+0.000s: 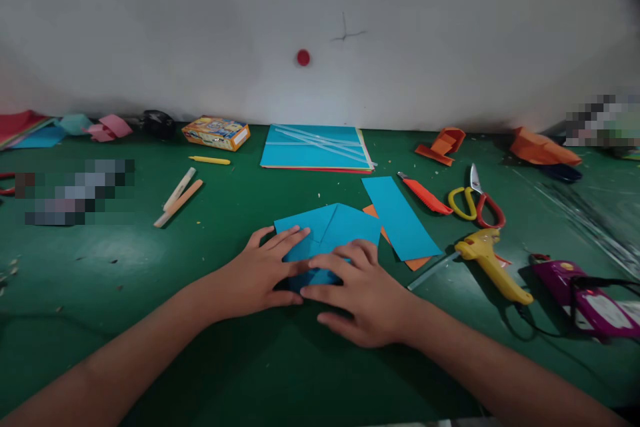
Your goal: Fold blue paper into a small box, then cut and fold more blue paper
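Observation:
A folded sheet of blue paper (pixel 345 227) lies on the green table in front of me, creased, with a peak at its far edge. My left hand (pixel 270 263) rests on its left part, fingers stretched out over the surface. From the right, my right hand (pixel 355 290) lies across the near part with its fingers spread, their tips close to my left fingers. The paper's near edge is mostly hidden under both hands. Just right of it, a blue paper strip (pixel 400 220) overlaps a piece of orange paper (pixel 419 263).
To the right are a cutter knife (pixel 425 195), scissors (pixel 477 200), a yellow glue gun (pixel 493 263) and a purple power box (pixel 585 297) with a cord. A paper stack (pixel 310 147) and crayon box (pixel 216 133) stand by the wall. Sticks (pixel 179 200) lie left.

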{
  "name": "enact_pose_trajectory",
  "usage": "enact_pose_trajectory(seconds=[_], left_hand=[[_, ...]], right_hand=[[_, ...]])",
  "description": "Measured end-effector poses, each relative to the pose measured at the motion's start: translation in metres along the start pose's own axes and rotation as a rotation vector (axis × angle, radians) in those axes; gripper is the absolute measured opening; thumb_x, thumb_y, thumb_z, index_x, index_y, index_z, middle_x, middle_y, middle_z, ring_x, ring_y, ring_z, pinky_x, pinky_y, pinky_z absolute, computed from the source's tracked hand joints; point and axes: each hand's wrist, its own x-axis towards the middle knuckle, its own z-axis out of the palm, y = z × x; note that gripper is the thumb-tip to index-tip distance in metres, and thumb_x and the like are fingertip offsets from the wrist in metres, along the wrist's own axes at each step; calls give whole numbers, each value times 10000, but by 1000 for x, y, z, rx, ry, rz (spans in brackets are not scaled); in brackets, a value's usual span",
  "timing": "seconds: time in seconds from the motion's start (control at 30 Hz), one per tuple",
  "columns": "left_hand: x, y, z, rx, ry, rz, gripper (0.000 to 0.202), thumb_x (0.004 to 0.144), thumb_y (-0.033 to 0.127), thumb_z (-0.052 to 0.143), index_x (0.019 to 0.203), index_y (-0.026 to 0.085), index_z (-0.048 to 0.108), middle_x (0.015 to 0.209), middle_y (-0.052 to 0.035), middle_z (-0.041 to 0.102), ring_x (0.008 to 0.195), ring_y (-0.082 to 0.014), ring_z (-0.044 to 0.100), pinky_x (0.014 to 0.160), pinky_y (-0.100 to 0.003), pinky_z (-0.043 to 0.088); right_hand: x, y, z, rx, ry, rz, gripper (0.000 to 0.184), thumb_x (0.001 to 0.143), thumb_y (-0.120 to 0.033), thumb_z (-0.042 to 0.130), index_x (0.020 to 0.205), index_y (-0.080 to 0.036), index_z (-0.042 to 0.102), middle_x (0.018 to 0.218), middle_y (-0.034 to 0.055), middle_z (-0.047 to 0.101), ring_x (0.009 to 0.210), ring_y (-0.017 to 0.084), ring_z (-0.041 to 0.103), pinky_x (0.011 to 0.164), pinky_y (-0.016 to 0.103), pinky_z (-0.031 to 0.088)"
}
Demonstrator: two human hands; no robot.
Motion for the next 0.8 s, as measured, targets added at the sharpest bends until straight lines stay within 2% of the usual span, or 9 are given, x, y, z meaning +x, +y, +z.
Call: enact_pose_trajectory(seconds=[0.07,0.17,0.3,0.4,0.53,0.8], left_hand=[[1,0,0,0,2,-10,519,979,569,643,1462,386,591,1741,-92,195,1573,-386,255,1240,-633,135],[1,1,-1,-7,-2,-18,514,977,589,634,1442,370,615,1734,-103,219,1568,-392,267,1234,-641,144],[1,1,-1,5,-13,-12,597,969,577,656,1522,401,518,1738,-106,193,1570,-399,257,1225,-654,151],[0,0,0,6,6,2,656,968,581,656,1568,450,427,1740,-96,180,1566,-403,267,1225,-653,143],[0,0,-1,6,3,1,644,980,599,626,1572,462,414,1741,-86,183,1561,-409,275,1225,-654,137],[-1,1,-1,3,12,-4,594,1000,618,576,1558,469,437,1745,-72,181,1558,-401,284,1218,-645,147]], right_hand=[[-1,-4,-1,-15,-38,-52,413,1006,-415,582,1412,-351,622,1578,62,495,1290,363,453,1049,590,300],[-4,-5,-3,-35,-64,-47,395,1036,-392,547,1422,-356,619,1624,45,449,1321,364,436,1072,616,301],[-8,-4,-6,-33,-90,-14,320,1030,-354,574,1326,-354,694,1602,39,474,1316,369,451,1086,636,315],[-11,-3,-7,-15,-93,14,332,1007,-359,616,1329,-361,696,1541,65,529,1294,370,477,1093,636,324],[-10,-3,-6,-4,-111,16,434,999,-390,628,1432,-361,620,1534,89,530,1298,375,474,1097,645,324],[-9,0,-8,23,-175,15,476,1017,-432,588,1489,-386,555,1615,79,438,1336,394,434,1090,681,292]])
